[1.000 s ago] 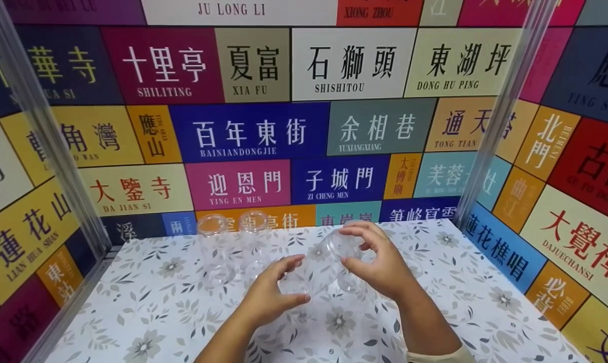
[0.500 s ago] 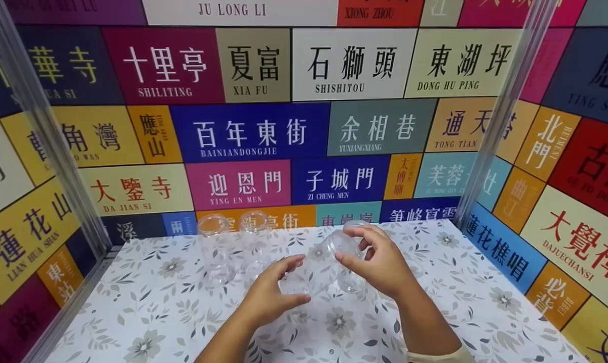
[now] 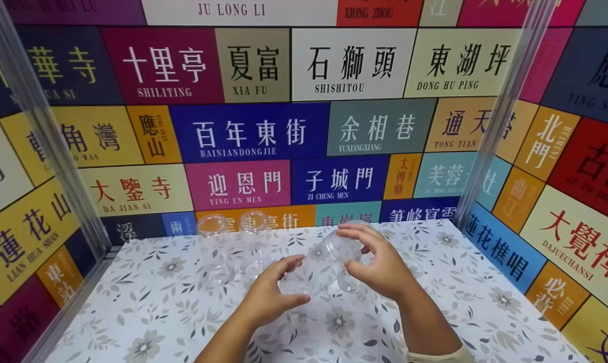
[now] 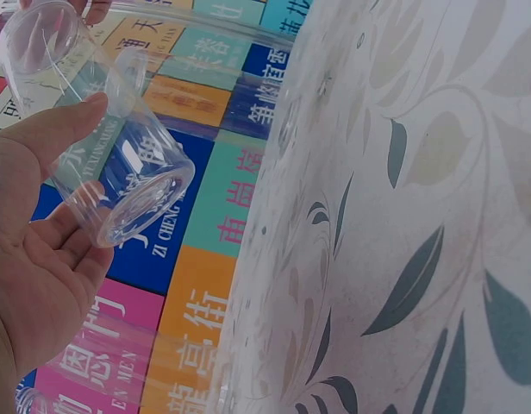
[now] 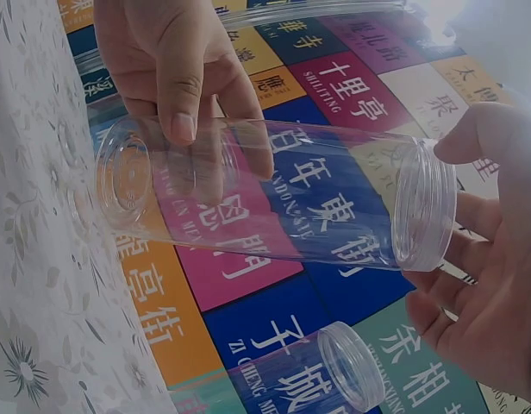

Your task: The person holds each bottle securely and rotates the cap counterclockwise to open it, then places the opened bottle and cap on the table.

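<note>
A clear plastic jar (image 3: 315, 269) is held tilted above the table, its lidded end up and to the right. My left hand (image 3: 271, 292) grips it near the base, thumb on one side and fingers on the other, as the left wrist view shows on the jar (image 4: 119, 164). At the other end is a clear screw lid (image 5: 427, 207). The thumb and fingers of my right hand (image 3: 382, 264) are curled around this lid, with the thumb at its edge in the right wrist view. The jar looks see-through, with nothing visible inside.
Two similar clear jars stand upright at the back left, the left jar (image 3: 217, 257) beside another jar (image 3: 254, 242). A further clear jar (image 3: 351, 282) stands behind my right hand, partly hidden. A flowered cloth (image 3: 183, 312) covers the table; printed panels (image 3: 248, 131) enclose it.
My right thumb and fingers shift around the lid, first leftward with the thumb and then back. My left hand and the jar stay in place.
</note>
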Motion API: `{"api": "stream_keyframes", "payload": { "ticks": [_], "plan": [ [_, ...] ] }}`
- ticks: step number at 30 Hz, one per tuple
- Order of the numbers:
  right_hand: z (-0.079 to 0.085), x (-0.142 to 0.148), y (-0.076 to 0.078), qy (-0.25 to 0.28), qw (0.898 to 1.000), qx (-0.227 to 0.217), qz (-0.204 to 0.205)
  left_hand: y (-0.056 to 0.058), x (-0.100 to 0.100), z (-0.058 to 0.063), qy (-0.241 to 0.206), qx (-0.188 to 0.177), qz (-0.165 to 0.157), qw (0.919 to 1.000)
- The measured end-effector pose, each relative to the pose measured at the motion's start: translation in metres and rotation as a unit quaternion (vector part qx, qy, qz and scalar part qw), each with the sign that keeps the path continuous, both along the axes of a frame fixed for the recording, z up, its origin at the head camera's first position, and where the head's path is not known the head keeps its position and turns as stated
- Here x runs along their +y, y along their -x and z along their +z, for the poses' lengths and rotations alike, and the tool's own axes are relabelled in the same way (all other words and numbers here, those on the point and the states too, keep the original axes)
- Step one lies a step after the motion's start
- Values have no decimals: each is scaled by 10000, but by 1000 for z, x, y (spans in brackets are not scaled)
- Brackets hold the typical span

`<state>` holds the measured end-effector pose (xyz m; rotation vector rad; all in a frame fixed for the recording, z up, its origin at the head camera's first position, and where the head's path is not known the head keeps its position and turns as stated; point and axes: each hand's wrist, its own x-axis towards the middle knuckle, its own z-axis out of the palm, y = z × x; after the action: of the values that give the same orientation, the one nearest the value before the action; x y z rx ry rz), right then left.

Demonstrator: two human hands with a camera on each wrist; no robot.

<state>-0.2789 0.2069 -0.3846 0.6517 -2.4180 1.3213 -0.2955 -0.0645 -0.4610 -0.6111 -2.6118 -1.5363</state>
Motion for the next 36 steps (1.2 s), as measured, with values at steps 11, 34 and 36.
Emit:
{"api": "stream_keyframes", "payload": {
  "ticks": [11, 34, 36],
  "plan": [
    [-1, 0, 0, 111, 9999, 37, 88, 0, -1, 1, 84, -27, 14, 10000],
    [3, -3, 1, -29, 9948, -681, -752, 0, 0, 0, 155, -60, 83, 9998],
    [3, -3, 0, -3, 9955, -666, -675, 0, 0, 1, 171, -73, 91, 9998]
  ]
}}
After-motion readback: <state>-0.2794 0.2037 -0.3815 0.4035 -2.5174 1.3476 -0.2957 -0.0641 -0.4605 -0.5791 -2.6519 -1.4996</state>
